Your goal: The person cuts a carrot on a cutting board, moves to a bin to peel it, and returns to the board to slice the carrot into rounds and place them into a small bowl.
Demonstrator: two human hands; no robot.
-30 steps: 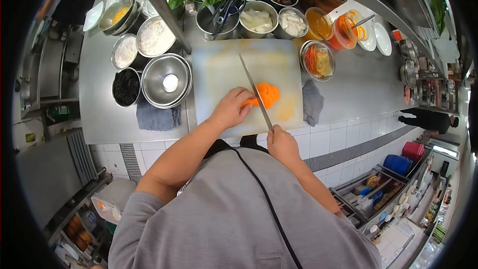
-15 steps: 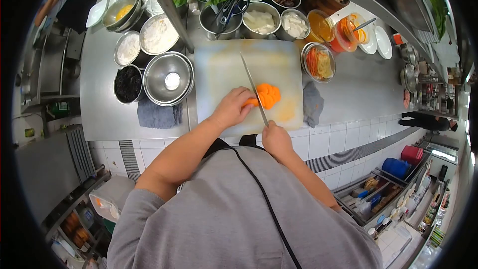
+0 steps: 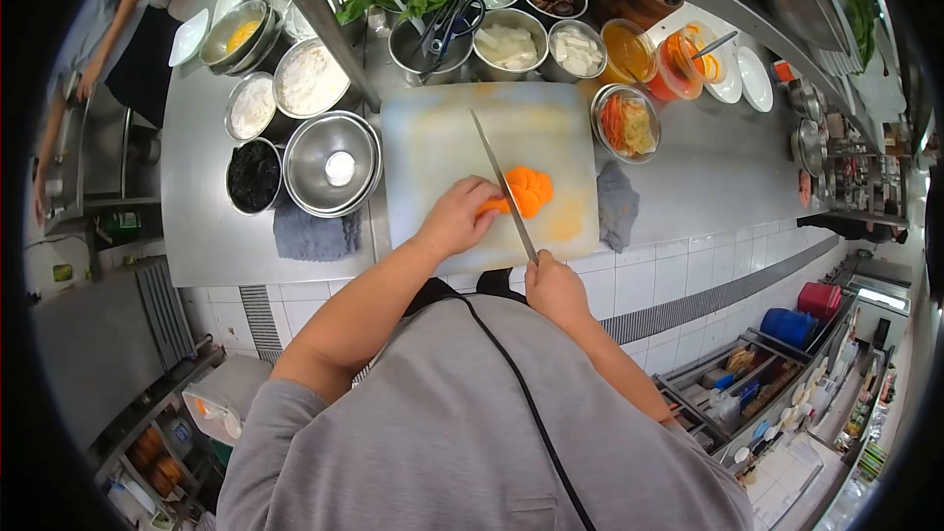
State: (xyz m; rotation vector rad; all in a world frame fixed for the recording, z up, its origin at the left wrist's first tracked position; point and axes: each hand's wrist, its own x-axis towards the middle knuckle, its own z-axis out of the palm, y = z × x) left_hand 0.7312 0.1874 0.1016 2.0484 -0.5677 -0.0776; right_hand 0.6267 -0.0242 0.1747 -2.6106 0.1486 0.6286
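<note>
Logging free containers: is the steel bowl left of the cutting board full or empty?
Empty: the steel bowl shows bare, shiny metal inside.

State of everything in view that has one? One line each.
carrot, partly sliced
knife, blade against carrot
left hand, holding carrot
right hand, closed on knife
nested bowls, top one empty
scissors, handles up in pot
right cloth, crumpled
</note>
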